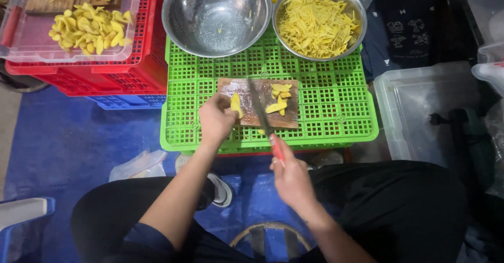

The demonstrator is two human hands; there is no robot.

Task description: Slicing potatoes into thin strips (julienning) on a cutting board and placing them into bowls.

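A crumpled clear plastic bag (139, 164) lies on the blue floor sheet (68, 137).

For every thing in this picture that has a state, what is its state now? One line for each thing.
left hand: pinching a yellow slice on the cutting board
right hand: gripping the red-handled knife, blade over the board
left steel bowl: nearly empty
right steel bowl: full of thin yellow strips
green crate: upside down, used as a table
clear lid: holds a pile of yellow slices
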